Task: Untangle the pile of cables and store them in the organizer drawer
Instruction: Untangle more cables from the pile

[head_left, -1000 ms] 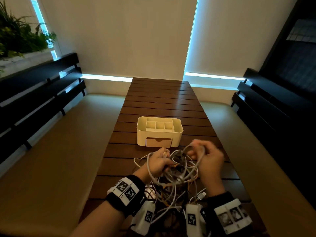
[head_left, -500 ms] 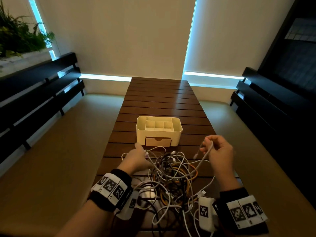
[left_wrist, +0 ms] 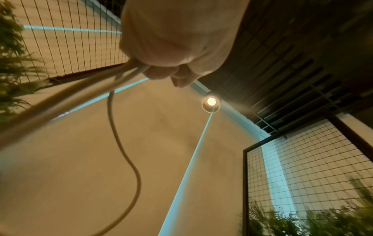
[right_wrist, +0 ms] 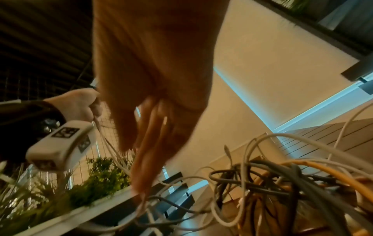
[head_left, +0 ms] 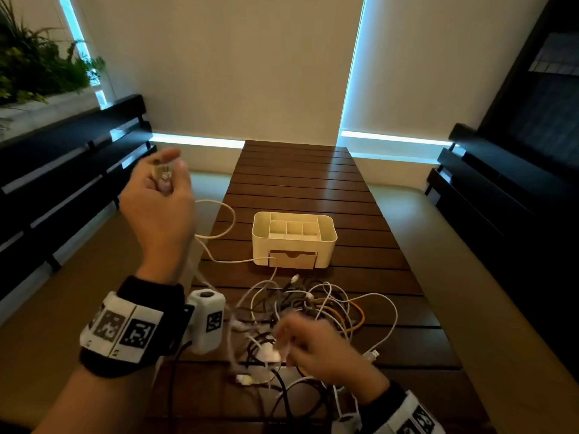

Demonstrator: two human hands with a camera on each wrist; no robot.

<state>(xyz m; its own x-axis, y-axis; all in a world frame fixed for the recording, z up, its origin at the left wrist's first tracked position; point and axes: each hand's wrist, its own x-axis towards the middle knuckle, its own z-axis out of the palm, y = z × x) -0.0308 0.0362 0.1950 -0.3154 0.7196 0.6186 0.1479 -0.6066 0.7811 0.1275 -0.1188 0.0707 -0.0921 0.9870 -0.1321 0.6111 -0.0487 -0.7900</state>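
My left hand [head_left: 166, 175] is raised high at the left, off the table's edge, and grips the plug end of a white cable [head_left: 224, 225]; the left wrist view shows its strands [left_wrist: 121, 143] hanging from the fist [left_wrist: 153, 71]. That cable loops down past the cream organizer [head_left: 326, 242], whose front drawer [head_left: 293, 260] looks shut, and into the tangled pile of white, black and orange cables [head_left: 332, 308]. My right hand [head_left: 283, 338] is low at the pile's near side, blurred. Its fingertips [right_wrist: 141, 190] come together on a thin white strand.
The slatted wooden table [head_left: 297, 177] runs away from me to the wall. Padded benches [head_left: 78, 308] with dark slatted backrests flank it on both sides. A planter with green plants [head_left: 34, 67] stands at the upper left.
My left hand has gone from the pile's left edge up and to the left, drawing a white cable out. My right hand has dropped from beside the organizer to the pile's near side.
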